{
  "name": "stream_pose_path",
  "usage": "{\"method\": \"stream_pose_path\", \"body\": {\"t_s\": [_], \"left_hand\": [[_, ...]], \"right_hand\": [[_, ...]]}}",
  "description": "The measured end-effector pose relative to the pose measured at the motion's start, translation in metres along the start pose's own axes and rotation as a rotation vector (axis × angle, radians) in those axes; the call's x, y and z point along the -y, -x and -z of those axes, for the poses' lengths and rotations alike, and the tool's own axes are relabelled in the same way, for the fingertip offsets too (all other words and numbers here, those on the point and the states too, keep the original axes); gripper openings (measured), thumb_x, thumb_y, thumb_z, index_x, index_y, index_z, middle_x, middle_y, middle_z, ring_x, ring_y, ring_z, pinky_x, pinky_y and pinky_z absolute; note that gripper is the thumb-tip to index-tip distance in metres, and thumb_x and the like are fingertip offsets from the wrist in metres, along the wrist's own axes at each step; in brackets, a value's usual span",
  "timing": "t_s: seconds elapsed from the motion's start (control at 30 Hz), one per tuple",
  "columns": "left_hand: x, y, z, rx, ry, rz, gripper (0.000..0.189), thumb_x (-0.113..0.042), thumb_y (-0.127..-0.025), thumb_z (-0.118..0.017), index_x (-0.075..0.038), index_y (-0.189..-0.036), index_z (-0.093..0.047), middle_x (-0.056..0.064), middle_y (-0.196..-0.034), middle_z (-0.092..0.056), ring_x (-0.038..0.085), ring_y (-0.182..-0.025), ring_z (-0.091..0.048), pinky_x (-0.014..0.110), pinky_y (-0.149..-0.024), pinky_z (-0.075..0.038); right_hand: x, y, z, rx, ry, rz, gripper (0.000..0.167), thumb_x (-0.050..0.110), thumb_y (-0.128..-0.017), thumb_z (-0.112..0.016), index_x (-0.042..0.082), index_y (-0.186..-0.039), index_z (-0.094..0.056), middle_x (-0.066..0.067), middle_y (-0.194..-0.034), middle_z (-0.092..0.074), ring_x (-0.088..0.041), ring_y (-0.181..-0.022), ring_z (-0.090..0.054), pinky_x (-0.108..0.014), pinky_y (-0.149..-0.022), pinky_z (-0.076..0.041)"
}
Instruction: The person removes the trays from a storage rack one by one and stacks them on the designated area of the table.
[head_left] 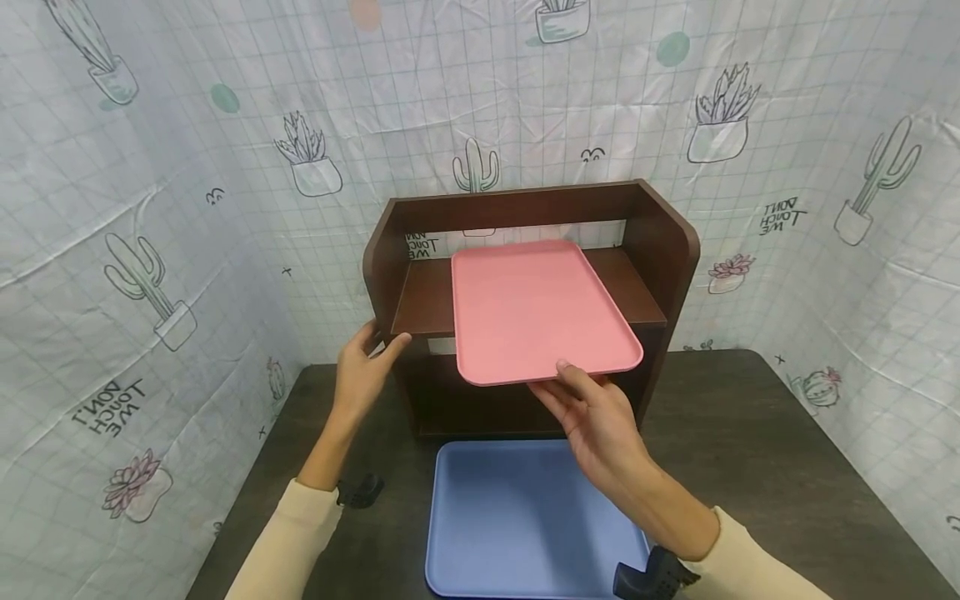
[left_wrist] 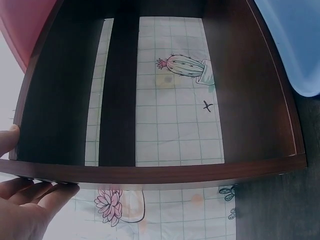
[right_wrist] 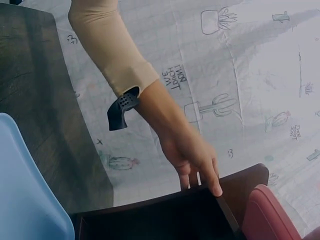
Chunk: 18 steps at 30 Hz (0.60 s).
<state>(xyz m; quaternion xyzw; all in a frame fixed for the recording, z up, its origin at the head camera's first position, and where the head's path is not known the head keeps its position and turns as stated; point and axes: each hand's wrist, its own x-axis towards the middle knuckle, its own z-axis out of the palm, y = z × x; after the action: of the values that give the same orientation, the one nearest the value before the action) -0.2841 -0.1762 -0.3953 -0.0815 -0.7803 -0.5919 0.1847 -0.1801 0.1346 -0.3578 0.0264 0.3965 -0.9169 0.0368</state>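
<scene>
A pink tray (head_left: 540, 308) lies over the upper board of a dark brown wooden shelf (head_left: 525, 208), its near edge jutting out past the front. My right hand (head_left: 600, 425) pinches that near edge, thumb on top and fingers underneath. At the shelf's left side, my left hand (head_left: 363, 367) grips the side panel. In the left wrist view, the left hand (left_wrist: 25, 215) has its thumb inside the panel and its fingers outside. The right wrist view shows the left hand (right_wrist: 187, 155) on the shelf, with part of the pink tray (right_wrist: 270, 220) beside it.
A blue tray (head_left: 517, 517) lies on the dark table (head_left: 720, 450) in front of the shelf, below my right forearm. White cloth (head_left: 247, 292) printed with cacti surrounds the table at the back and sides. Each wrist carries a black camera mount.
</scene>
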Motion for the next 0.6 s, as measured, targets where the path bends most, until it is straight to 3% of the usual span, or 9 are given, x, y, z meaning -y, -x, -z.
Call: {"method": "stream_pose_path", "body": {"t_s": [0.27, 0.6], "left_hand": [[0.0007, -0.0002, 0.0003, 0.002, -0.003, -0.005, 0.063, -0.037, -0.097, -0.081, -0.008, -0.149, -0.061, 0.015, -0.152, -0.062, 0.032, -0.147, -0.056, 0.052, -0.117, -0.051], [0.0010, 0.0009, 0.0000, -0.003, 0.003, -0.001, 0.062, -0.037, -0.097, -0.081, -0.008, -0.148, -0.062, 0.016, -0.152, -0.062, 0.033, -0.147, -0.056, 0.057, -0.116, -0.050]], "right_hand": [[0.0020, -0.0003, 0.0009, -0.128, -0.011, 0.059, 0.034, 0.007, -0.107, -0.063, 0.009, -0.135, -0.043, -0.001, -0.121, -0.062, -0.011, -0.108, -0.070, -0.034, -0.109, -0.056], [0.0070, 0.0002, 0.0059, -0.161, 0.001, 0.066, 0.038, 0.003, -0.104, -0.066, 0.007, -0.134, -0.043, -0.003, -0.121, -0.063, -0.012, -0.109, -0.075, -0.034, -0.105, -0.058]]}}
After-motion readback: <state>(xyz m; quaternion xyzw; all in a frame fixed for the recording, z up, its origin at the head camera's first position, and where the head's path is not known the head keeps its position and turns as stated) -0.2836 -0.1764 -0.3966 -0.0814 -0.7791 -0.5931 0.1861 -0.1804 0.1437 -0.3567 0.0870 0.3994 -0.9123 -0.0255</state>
